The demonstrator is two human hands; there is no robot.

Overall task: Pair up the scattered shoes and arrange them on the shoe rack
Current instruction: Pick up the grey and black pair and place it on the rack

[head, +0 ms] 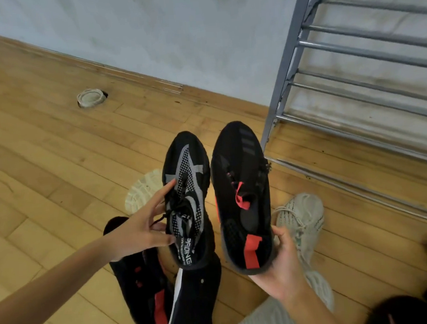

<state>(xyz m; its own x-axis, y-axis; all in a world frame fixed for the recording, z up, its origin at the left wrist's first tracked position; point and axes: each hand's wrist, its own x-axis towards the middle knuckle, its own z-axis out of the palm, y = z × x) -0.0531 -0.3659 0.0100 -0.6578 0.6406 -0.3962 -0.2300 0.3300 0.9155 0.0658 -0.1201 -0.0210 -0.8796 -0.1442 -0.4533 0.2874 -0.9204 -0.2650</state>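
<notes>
Left hand (139, 232): fingers curled around the collar and laces of a black-and-grey shoe (187, 201), which is lifted off the floor with its toe pointing away from the wearer.
Right hand (283, 265): palm cupped under the heel of a black shoe with red tabs (242, 197), thumb pressed on its outer side; this shoe is also raised, toe forward.
Arrangement of the held shoes: side by side, close together but apart, tops facing the camera; held this way, probably, so that pattern and colour can be compared.
Judgement on the match: the two differ (grey webbing against red tabs), so they do not appear to be a pair.
Likely partner: a second black shoe with red patches (143, 293) lies on the wooden floor (44, 173) below the left forearm, partly hidden by a dark trouser leg (197, 302).
Other loose shoes: a pale knit shoe (302, 216) lies just beside the right hand; a white sole (141, 194) shows behind the left hand's fingers.
Shoe rack (353, 81): metal bars at upper right against the wall; the tiers in view carry no shoes.
Stage of task: sorting under way, nothing yet shelved in view.
</notes>
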